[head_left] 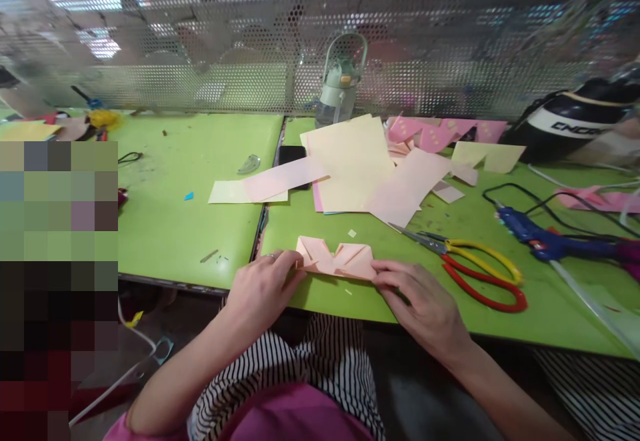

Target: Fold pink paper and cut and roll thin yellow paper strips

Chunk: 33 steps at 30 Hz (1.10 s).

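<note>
Left fingers (289, 262) and right fingers (393, 274) pinch opposite ends of folded pink paper (327, 261) on green bench (190, 234), left of scissors (440, 246). Uneven pull could spring creases open; right fingers straying sideways could knock scissors into paper.

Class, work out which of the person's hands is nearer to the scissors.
The right hand. It is just left of the scissors, at the folded paper's right end; the left hand is farther, at its left end.
</note>
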Tool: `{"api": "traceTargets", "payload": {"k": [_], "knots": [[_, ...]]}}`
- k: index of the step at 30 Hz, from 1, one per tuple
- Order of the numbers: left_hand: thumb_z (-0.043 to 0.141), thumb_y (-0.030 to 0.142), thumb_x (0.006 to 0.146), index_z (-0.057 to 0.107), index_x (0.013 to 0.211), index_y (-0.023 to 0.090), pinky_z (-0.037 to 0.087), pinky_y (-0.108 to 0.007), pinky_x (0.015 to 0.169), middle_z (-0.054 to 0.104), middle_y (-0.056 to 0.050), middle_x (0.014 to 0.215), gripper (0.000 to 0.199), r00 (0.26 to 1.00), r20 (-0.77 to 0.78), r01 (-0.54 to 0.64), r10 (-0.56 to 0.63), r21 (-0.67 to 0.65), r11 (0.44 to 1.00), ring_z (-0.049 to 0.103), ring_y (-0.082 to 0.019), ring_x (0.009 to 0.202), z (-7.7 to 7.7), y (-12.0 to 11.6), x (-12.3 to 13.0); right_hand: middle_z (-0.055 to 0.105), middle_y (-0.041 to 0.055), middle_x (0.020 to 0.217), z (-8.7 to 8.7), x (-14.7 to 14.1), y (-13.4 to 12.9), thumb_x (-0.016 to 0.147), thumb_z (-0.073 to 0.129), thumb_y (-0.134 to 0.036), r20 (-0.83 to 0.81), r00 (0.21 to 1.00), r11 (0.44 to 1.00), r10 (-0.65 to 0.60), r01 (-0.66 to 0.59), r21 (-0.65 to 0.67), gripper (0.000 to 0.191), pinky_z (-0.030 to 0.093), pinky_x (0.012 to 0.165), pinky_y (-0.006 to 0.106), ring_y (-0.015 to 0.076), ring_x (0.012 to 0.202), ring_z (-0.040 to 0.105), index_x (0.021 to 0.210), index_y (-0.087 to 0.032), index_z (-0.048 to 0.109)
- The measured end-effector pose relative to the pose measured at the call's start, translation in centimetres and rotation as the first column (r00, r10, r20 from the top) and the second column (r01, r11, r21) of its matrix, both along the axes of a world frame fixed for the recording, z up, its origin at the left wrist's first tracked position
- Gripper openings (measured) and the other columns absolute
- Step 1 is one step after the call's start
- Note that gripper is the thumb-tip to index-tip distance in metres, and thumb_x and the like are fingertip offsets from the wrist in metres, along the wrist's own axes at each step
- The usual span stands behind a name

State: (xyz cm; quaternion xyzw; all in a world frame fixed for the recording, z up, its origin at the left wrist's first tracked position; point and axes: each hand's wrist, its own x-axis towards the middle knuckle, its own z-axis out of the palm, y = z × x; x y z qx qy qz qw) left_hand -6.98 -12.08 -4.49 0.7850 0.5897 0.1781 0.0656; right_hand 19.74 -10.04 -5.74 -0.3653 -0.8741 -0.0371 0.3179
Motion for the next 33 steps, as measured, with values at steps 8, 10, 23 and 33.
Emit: {"api": "traceTargets", "payload": {"k": [8, 10, 23, 33], "knots": [[0.051, 0.032, 0.095, 0.057, 0.110, 0.022, 0.045, -0.026, 0.055, 0.071, -0.002, 0.088, 0.018, 0.998, -0.062, -0.018, 0.023, 0.085, 0.996, 0.066, -0.019, 0.075, 0.0, 0.7, 0.7, 0.062, 0.0141, 0.118, 0.3, -0.6, 0.0, 0.087, 0.060, -0.027, 0.031, 0.999, 0.990, -0.012, 0.017, -0.138, 0.048, 0.053, 0.091, 0.042, 0.0261, 0.108, 0.061, 0.132, -0.017, 0.047], [0.048, 0.028, 0.097, 0.057, 0.113, 0.022, 0.044, -0.025, 0.053, 0.072, -0.004, 0.088, 0.019, 0.995, -0.088, -0.040, 0.044, 0.050, 0.998, 0.067, -0.019, 0.075, 0.3, 1.3, 0.6, 0.061, 0.0146, 0.120, 0.5, -0.8, 0.2, 0.087, 0.062, -0.035, 0.068, 0.997, 0.988, -0.020, 0.030, -0.151, 0.050, 0.053, 0.091, 0.044, 0.0274, 0.110, 0.060, 0.132, -0.017, 0.048], [0.045, 0.021, 0.095, 0.038, 0.135, 0.017, 0.053, -0.035, 0.078, 0.060, -0.016, 0.125, 0.041, 0.920, 0.392, 0.014, -0.006, -0.019, 1.000, 0.066, -0.020, 0.095, 1.6, 4.9, 0.0, 0.073, 0.0084, 0.094, 0.3, -5.2, -3.0, 0.090, 0.053, -0.006, -0.002, 0.996, 0.996, 0.088, -0.088, 0.004, 0.030, 0.056, 0.075, 0.033, 0.0177, 0.081, 0.068, 0.117, -0.016, 0.060], [0.059, 0.034, 0.092, 0.062, 0.102, 0.021, 0.047, -0.036, 0.086, 0.068, -0.004, 0.104, 0.017, 0.861, 0.382, 0.403, -0.336, -0.108, 0.909, 0.058, -0.020, 0.097, 0.5, -0.2, -0.5, 0.068, 0.0073, 0.098, 1.7, -3.3, 0.5, 0.093, 0.054, -0.024, -0.026, 0.996, 0.976, -0.086, 0.079, -0.203, 0.020, 0.056, 0.081, 0.038, 0.0204, 0.093, 0.065, 0.111, -0.020, 0.063]]}}
